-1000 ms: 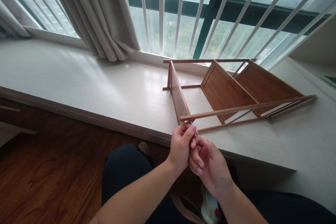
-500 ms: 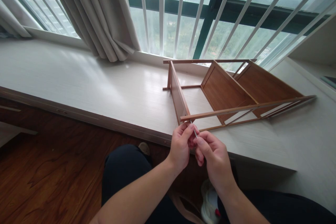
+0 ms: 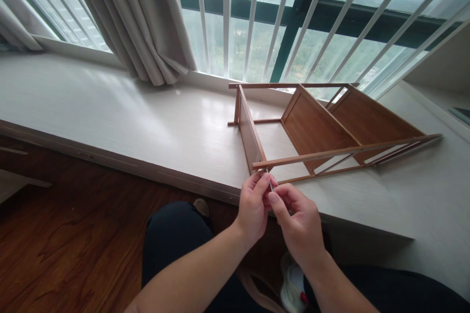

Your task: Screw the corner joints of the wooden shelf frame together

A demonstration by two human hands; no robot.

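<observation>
A small wooden shelf rack [image 3: 316, 129] lies on its side on the white window ledge [image 3: 147, 127]. My left hand [image 3: 254, 203] and my right hand [image 3: 298, 222] meet just below the rack's near corner. Between their fingertips is a thin metal tool [image 3: 270, 182], whose tip points up at the end of the rack's front rail. Both hands pinch it, the left at the upper part, the right lower down.
Grey curtains [image 3: 139, 19] hang at the back left before a window with white bars [image 3: 257, 14]. A wooden floor [image 3: 66, 249] lies below the ledge. My dark-trousered knees and a white shoe [image 3: 292, 288] are under my hands.
My right hand has turned and lifted a little, its fingers shifting along the tool. The left hand and the rack stay in place.
</observation>
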